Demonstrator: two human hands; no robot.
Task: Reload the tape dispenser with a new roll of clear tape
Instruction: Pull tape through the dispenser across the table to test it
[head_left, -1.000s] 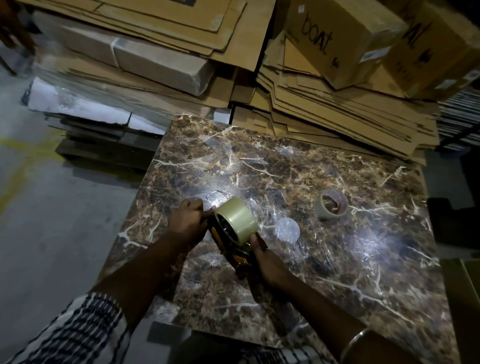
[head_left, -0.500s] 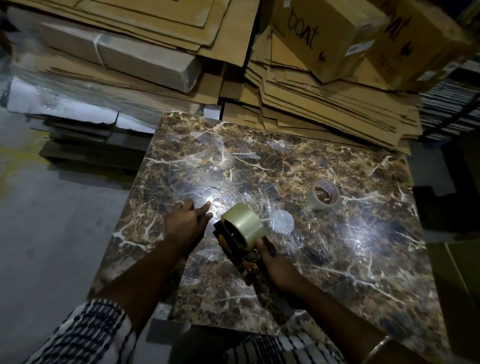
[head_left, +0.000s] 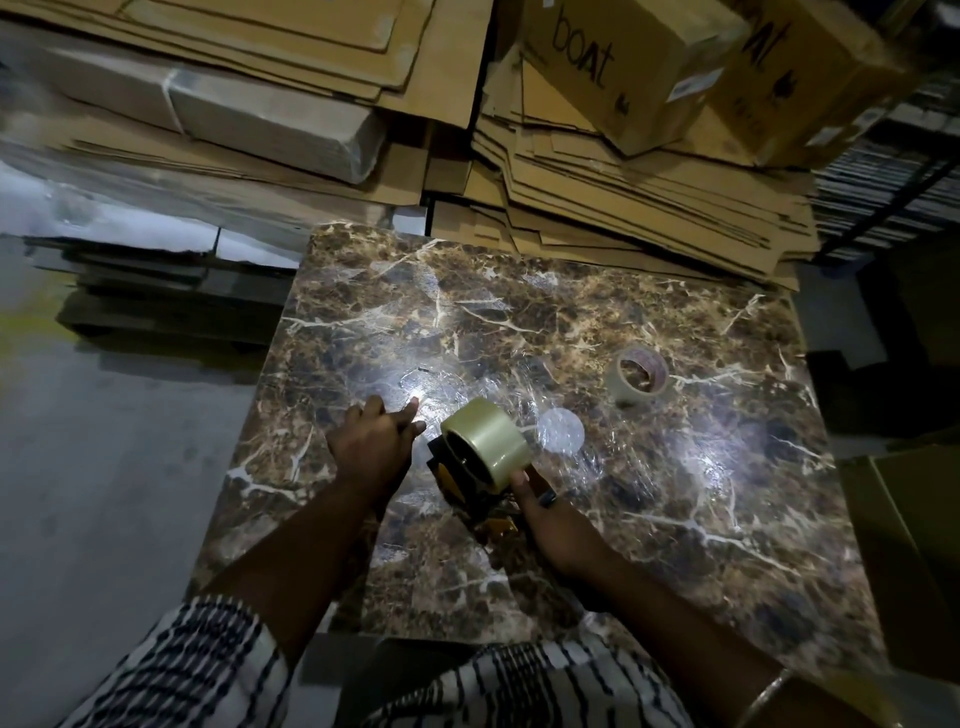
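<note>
"boAt" (handwritten) on cardboard box (head_left: 631, 62)

The room was dim. A square table (head_left: 675, 322) with a glossy brown marbled top caught bright white glare. It stood on a grey concrete floor (head_left: 104, 493). Behind it, flattened cardboard (head_left: 649, 208) lay in tall stacks, with closed boxes (head_left: 639, 67) on top, one marked "boat". A low dark pallet (head_left: 156, 312) sat at the left under more cardboard.
</note>
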